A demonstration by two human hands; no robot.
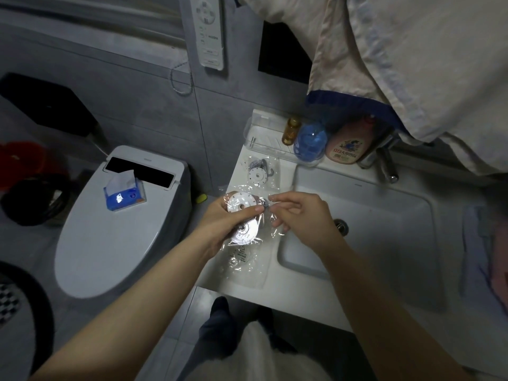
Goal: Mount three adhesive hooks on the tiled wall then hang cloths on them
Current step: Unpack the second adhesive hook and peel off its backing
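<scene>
So the left hand (225, 215) was gripping two white round adhesive hooks (242, 207), both in clear plastic bags (247, 257), thumb pressed over the top disc, just above the left edge of the sink (357, 243). The right hand (299, 215) had its fingers (277, 198) pinching the bag right beside that top disc, the rest loosely curled. A third bagged hook (257, 175) was lying on the white desk (239, 166) behind them, near the bottles (310, 141) by the faucet (386, 163). Pale cloths (412, 64) were hanging overhead at the upper right. The toilet (115, 229) on the left had a tissue pack (125, 192) sitting on it.
</scene>
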